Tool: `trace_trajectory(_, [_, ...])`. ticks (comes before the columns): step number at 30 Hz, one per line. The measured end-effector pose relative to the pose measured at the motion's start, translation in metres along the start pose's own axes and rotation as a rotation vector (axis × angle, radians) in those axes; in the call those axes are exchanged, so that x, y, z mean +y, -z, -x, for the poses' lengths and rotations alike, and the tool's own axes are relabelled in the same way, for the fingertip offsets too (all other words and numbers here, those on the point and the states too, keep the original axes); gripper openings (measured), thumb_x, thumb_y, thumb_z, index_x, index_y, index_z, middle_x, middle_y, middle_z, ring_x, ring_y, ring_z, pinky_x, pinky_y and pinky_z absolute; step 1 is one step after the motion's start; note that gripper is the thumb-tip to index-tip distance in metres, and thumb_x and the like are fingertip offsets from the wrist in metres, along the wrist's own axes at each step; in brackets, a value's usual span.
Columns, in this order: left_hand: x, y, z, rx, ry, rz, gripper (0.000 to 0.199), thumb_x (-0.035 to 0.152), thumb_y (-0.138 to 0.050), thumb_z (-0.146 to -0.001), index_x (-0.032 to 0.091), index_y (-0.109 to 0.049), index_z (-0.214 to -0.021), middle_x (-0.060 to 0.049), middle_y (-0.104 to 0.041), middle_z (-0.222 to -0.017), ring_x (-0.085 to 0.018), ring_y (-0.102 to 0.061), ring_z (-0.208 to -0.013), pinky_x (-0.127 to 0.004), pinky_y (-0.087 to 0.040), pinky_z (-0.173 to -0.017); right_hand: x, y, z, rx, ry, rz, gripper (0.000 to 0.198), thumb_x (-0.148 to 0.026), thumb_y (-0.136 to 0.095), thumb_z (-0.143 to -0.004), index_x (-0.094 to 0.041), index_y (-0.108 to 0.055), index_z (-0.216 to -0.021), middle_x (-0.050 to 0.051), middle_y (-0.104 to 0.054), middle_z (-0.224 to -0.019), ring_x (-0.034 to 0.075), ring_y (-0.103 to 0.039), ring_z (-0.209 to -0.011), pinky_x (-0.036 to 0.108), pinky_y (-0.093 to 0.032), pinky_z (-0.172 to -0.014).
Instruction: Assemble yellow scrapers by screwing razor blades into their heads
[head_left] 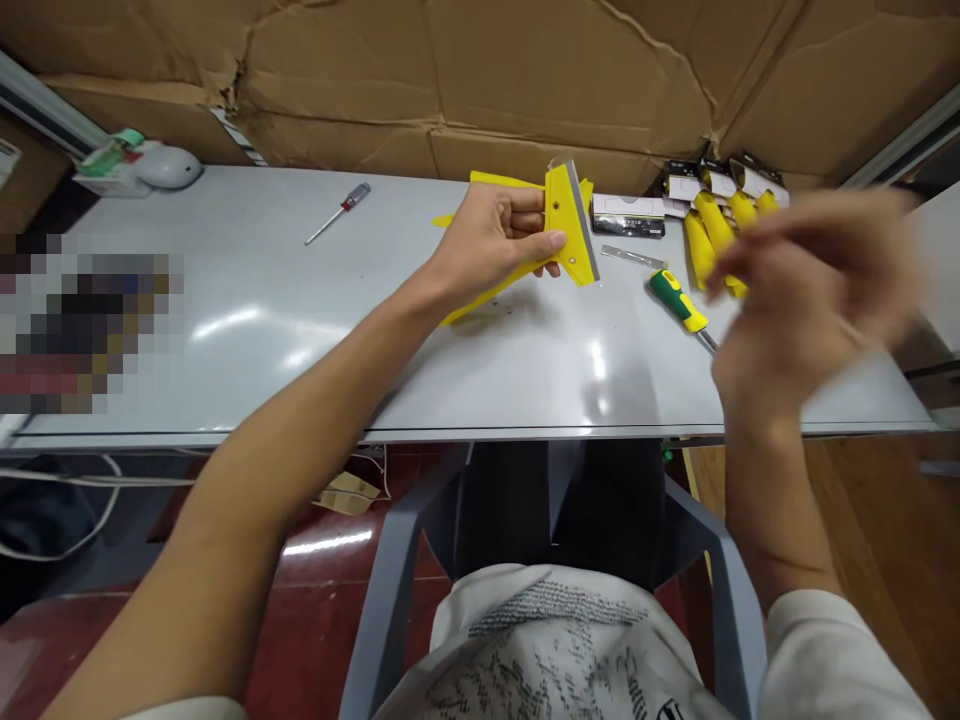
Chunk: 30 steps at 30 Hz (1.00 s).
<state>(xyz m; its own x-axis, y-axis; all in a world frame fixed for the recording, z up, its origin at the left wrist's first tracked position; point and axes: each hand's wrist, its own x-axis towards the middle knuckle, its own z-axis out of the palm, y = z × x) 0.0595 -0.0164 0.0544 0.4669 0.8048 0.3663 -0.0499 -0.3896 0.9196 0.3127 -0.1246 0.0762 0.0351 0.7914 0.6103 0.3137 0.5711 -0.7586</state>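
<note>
My left hand [499, 230] is closed around a yellow scraper [568, 225] with a metal blade along its right edge. The scraper is held just above the table, its handle running down to the left under my wrist. More yellow plastic shows behind the hand. My right hand [802, 290] is raised over the right side of the table and smeared by motion, so its fingers are unclear. Close to it lies a green and yellow screwdriver [679, 300], its shaft end hidden behind the hand. A loose blade strip [634, 257] lies between the two hands.
Several yellow scrapers [716, 235] with dark packaging lie at the back right, beside a small blade box [628, 215]. A screwdriver with a clear handle [339, 213] lies left of centre. A white rounded device [166, 167] stands back left. Cardboard [525, 75] lines the back.
</note>
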Motion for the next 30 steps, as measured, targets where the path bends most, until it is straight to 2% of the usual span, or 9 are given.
trace_trajectory(3, [-0.004, 0.000, -0.002, -0.020, -0.018, 0.016, 0.039, 0.055, -0.109, -0.091, 0.026, -0.085, -0.097, -0.008, -0.092, -0.107, -0.023, -0.086, -0.084, -0.032, -0.072, -0.072, 0.038, -0.012, -0.040, -0.208, 0.020, 0.092, 0.051, -0.073, -0.090, -0.108, -0.024, -0.081, -0.093, 0.005, -0.079, -0.088, 0.019, -0.073, -0.077, 0.038, -0.063, -0.077])
trace_trajectory(4, [-0.004, 0.001, -0.002, -0.017, -0.016, 0.013, 0.041, 0.056, -0.110, -0.091, 0.025, -0.084, -0.097, -0.008, -0.092, -0.107, -0.022, -0.086, -0.084, -0.032, -0.072, -0.071, 0.050, -0.016, -0.052, -0.353, -0.025, 0.107, 0.060, -0.080, -0.092, -0.103, -0.023, -0.079, -0.089, 0.004, -0.077, -0.080, 0.017, -0.070, -0.070, 0.037, -0.059, -0.071])
trace_trajectory(6, [-0.005, 0.003, -0.002, -0.003, -0.010, -0.002, 0.043, 0.058, -0.111, -0.091, 0.025, -0.085, -0.097, -0.008, -0.092, -0.106, -0.022, -0.086, -0.082, -0.031, -0.071, -0.070, 0.067, -0.022, -0.068, -0.484, -0.086, 0.059, 0.071, -0.093, -0.085, -0.102, -0.024, -0.076, -0.087, 0.003, -0.074, -0.074, 0.016, -0.065, -0.063, 0.034, -0.053, -0.062])
trace_trajectory(13, [0.008, 0.004, 0.000, -0.031, 0.040, -0.051, 0.039, 0.053, -0.109, -0.093, 0.023, -0.084, -0.098, -0.007, -0.088, -0.099, -0.024, -0.086, -0.086, -0.037, -0.074, -0.079, 0.054, -0.024, -0.056, -0.417, 0.086, 0.231, 0.068, -0.085, -0.066, -0.117, -0.027, -0.062, -0.081, 0.002, -0.067, -0.072, 0.019, -0.053, -0.069, 0.039, -0.048, -0.076])
trace_trajectory(18, [0.017, 0.010, 0.000, -0.031, -0.009, -0.083, 0.039, 0.062, -0.107, -0.094, 0.027, -0.089, -0.095, -0.006, -0.089, -0.097, -0.021, -0.078, -0.078, -0.039, -0.066, -0.074, 0.063, -0.025, -0.059, -0.343, 0.046, 0.256, 0.059, -0.078, -0.067, -0.118, -0.029, -0.060, -0.086, 0.001, -0.065, -0.076, 0.020, -0.052, -0.072, 0.040, -0.048, -0.077])
trace_trajectory(22, [0.011, 0.040, -0.007, 0.088, -0.029, -0.204, 0.054, 0.080, -0.106, -0.094, 0.029, -0.087, -0.098, 0.002, -0.091, -0.098, -0.017, -0.075, -0.080, -0.039, -0.065, -0.076, 0.089, -0.038, -0.052, -0.328, 0.170, 0.309, 0.043, -0.054, -0.059, -0.124, -0.027, -0.070, -0.093, 0.004, -0.070, -0.082, 0.021, -0.060, -0.075, 0.041, -0.052, -0.079])
trace_trajectory(24, [0.007, 0.056, -0.011, 0.130, -0.033, -0.249, 0.068, 0.093, -0.101, -0.092, 0.029, -0.082, -0.101, 0.009, -0.086, -0.087, -0.013, -0.073, -0.085, -0.038, -0.067, -0.082, 0.098, -0.052, -0.040, -0.457, 0.350, 0.366, 0.033, -0.035, -0.056, -0.124, -0.022, -0.081, -0.107, 0.010, -0.081, -0.101, 0.024, -0.070, -0.091, 0.042, -0.055, -0.085])
trace_trajectory(27, [0.002, 0.066, -0.014, 0.118, 0.027, -0.268, 0.075, 0.100, -0.098, -0.090, 0.029, -0.079, -0.102, 0.015, -0.082, -0.085, -0.008, -0.072, -0.089, -0.039, -0.068, -0.093, 0.101, -0.073, -0.023, -0.679, 0.594, 0.431, 0.040, -0.020, -0.049, -0.125, -0.019, -0.088, -0.134, 0.015, -0.085, -0.135, 0.029, -0.074, -0.123, 0.043, -0.060, -0.096])
trace_trajectory(30, [-0.003, 0.059, -0.014, 0.119, 0.052, -0.234, 0.083, 0.105, -0.100, -0.081, 0.027, -0.078, -0.097, 0.012, -0.083, -0.087, -0.010, -0.074, -0.088, -0.041, -0.066, -0.091, 0.101, -0.083, -0.015, -0.779, 0.654, 0.475, 0.046, -0.006, -0.046, -0.120, -0.019, -0.089, -0.128, 0.014, -0.086, -0.132, 0.029, -0.071, -0.126, 0.042, -0.059, -0.094])
